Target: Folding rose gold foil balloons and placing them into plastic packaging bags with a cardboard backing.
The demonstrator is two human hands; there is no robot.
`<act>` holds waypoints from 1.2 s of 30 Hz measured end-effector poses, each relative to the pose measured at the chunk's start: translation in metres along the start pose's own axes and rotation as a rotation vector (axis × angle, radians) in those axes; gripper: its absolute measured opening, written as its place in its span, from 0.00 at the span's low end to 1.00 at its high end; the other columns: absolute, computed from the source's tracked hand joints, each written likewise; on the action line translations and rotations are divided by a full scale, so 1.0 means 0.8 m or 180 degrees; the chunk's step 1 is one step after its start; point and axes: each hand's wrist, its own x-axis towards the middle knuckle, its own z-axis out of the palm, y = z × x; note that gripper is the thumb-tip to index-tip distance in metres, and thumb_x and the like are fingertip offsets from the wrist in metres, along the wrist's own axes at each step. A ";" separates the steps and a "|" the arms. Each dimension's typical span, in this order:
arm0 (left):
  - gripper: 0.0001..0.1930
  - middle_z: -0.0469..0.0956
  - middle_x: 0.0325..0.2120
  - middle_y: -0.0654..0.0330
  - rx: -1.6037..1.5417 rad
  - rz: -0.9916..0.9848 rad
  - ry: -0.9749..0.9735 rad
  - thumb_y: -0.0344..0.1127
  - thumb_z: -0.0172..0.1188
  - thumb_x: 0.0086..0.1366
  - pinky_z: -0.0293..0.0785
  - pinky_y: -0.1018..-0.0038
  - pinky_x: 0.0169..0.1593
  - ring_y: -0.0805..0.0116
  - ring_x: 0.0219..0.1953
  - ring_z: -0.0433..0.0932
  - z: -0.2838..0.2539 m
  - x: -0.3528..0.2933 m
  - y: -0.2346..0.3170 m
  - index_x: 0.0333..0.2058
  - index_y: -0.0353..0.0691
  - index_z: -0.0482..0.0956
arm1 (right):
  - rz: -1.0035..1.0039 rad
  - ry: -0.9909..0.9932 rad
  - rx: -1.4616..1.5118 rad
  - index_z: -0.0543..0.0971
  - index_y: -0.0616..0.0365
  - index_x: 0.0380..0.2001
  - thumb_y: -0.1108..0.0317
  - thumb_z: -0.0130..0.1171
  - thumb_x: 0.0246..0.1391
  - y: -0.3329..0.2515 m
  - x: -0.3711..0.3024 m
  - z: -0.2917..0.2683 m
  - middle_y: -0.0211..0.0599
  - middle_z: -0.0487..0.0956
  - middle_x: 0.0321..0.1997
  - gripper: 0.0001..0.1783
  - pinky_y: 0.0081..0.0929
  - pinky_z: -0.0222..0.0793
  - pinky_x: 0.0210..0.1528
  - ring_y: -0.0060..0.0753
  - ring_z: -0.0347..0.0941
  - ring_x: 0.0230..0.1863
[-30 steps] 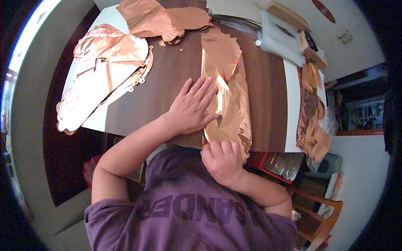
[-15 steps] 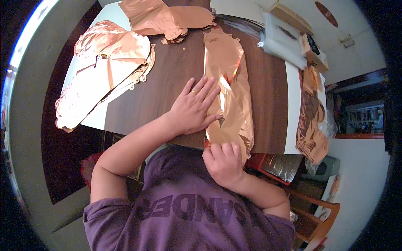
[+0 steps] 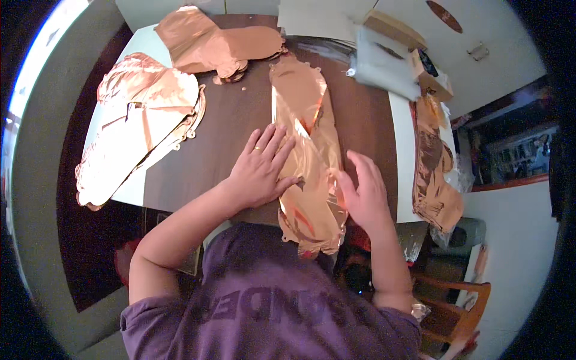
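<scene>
A long flat copper-coloured foil balloon (image 3: 313,159) lies lengthwise on the brown table in front of me, its near end hanging over the table's edge towards my body. My left hand (image 3: 259,171) rests flat on its left side, fingers spread, with a ring on one of them. At the balloon's right edge is my right hand (image 3: 367,195), its fingers stretched out and the thumb apart. The thumb is close to the creased edge of the foil; whether it touches cannot be made out.
A stack of flat copper foil balloons (image 3: 147,111) lies at the left, another pile (image 3: 219,45) at the far left. Clear plastic bags (image 3: 384,63) and cardboard boxes (image 3: 393,30) stand far right. More copper foil (image 3: 433,168) lies along the right side. A wooden chair (image 3: 459,309) stands lower right.
My right hand has let go of the balloon's near end and moved up along its right edge, its fingers opening out. My left hand stays on the foil. The near end now shows uncovered.
</scene>
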 end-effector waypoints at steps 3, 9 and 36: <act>0.40 0.53 0.66 0.40 -0.0071 -0.0037 0.0002 0.61 0.48 0.65 0.46 0.49 0.68 0.41 0.68 0.51 0.000 0.001 0.002 0.65 0.35 0.57 | 0.0027 -0.0248 -0.0388 0.61 0.67 0.62 0.59 0.54 0.59 0.038 0.004 0.029 0.59 0.61 0.67 0.33 0.50 0.48 0.69 0.59 0.55 0.68; 0.40 0.54 0.66 0.40 0.0024 0.0010 -0.0032 0.61 0.46 0.66 0.45 0.48 0.68 0.42 0.69 0.50 0.000 0.002 0.005 0.64 0.33 0.58 | -0.0127 -0.0783 -0.0653 0.53 0.67 0.67 0.51 0.48 0.62 0.020 0.008 0.037 0.59 0.47 0.73 0.39 0.56 0.33 0.72 0.58 0.41 0.74; 0.41 0.54 0.67 0.43 -0.0106 -0.0043 -0.0051 0.64 0.48 0.63 0.44 0.47 0.68 0.44 0.69 0.51 0.000 0.005 0.002 0.66 0.41 0.56 | 0.1573 -0.0425 -0.0977 0.47 0.49 0.70 0.35 0.64 0.39 -0.045 0.290 0.116 0.58 0.48 0.72 0.60 0.65 0.49 0.66 0.61 0.51 0.70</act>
